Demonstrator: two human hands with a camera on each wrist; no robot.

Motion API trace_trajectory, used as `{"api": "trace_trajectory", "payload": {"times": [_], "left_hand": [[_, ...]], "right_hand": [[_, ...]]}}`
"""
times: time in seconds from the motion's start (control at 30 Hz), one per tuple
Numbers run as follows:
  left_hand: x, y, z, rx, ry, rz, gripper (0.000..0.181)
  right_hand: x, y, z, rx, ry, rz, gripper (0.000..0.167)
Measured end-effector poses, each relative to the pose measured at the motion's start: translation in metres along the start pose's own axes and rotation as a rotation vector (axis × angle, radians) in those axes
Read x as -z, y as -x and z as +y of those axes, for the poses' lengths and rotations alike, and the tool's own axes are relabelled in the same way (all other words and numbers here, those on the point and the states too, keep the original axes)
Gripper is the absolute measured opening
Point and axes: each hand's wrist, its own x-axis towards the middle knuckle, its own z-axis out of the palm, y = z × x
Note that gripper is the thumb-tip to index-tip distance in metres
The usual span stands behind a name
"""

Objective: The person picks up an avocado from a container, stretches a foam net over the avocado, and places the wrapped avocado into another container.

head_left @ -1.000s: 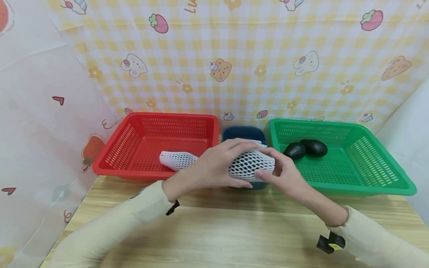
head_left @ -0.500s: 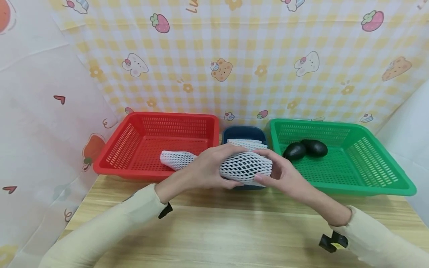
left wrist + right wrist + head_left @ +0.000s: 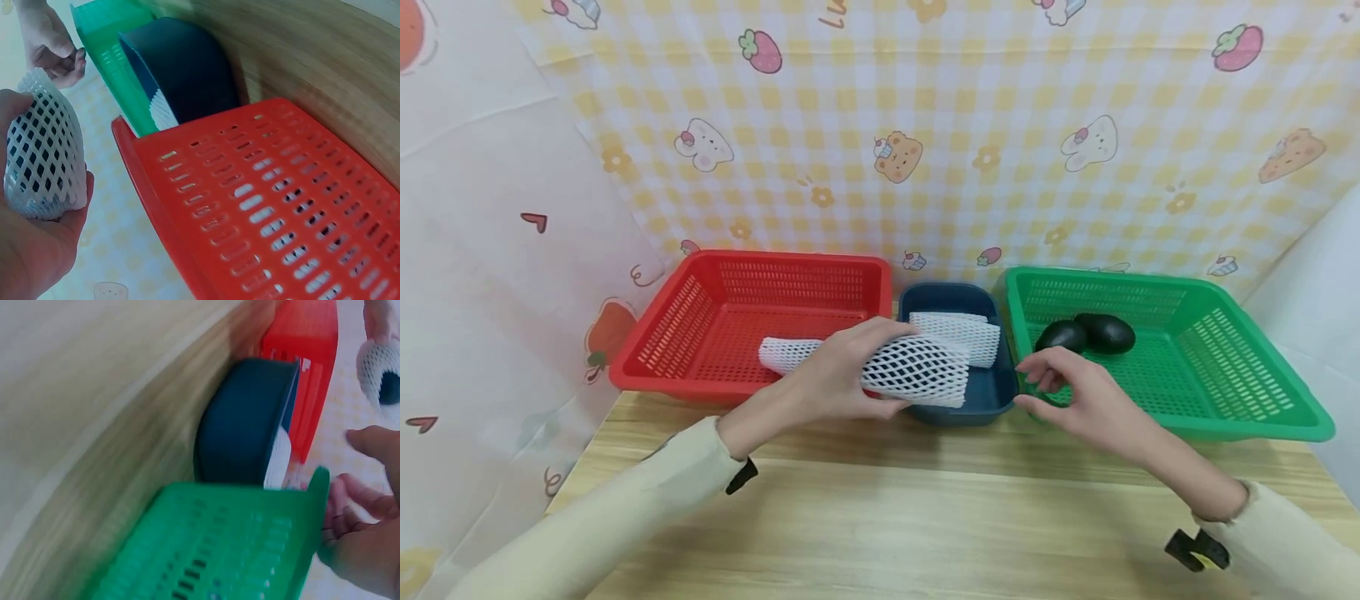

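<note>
In the head view my left hand (image 3: 842, 375) grips a dark fruit, seemingly an avocado, in a white foam net sleeve (image 3: 919, 371), held over the front of a navy bin (image 3: 973, 415). Dark skin shows through the mesh of the sleeve (image 3: 47, 147) in the left wrist view. My right hand (image 3: 1078, 393) is apart from it, fingers loosely bent around nothing, at the green basket's left rim. More white foam sleeves (image 3: 973, 340) lie in the bin. Another sleeved piece (image 3: 784, 354), partly hidden by my left hand, lies in the red basket (image 3: 662, 385).
Two dark, glossy avocados (image 3: 1105, 333) lie in the green basket (image 3: 1217, 429) on the right. All three containers stand side by side on a wooden table (image 3: 880, 517), against a checked yellow curtain (image 3: 820, 125).
My right hand has let go of the sleeved avocado and moved right. My left hand has carried it left, away from the bin's middle, uncovering the sleeves inside.
</note>
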Motion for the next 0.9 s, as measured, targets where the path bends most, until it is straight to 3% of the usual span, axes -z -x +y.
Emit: {"api": "trace_trajectory", "payload": {"times": [0.2,0.4,0.7,0.9], "left_hand": [[0.008,0.008,-0.003,0.028,-0.011,0.001,0.086],[0.02,0.014,-0.005,0.068,-0.061,0.008,0.086],[0.044,0.024,-0.01,0.2,-0.087,0.019,0.086],[0.062,0.03,-0.015,0.249,-0.132,0.034,0.085]], "right_hand": [[0.012,0.005,0.005,-0.077,0.071,-0.087,0.034],[0.02,0.005,0.002,-0.165,0.094,-0.196,0.021],[0.023,0.001,-0.001,-0.131,0.128,-0.25,0.016],[0.024,0.0,-0.001,-0.128,0.12,-0.26,0.015]]}}
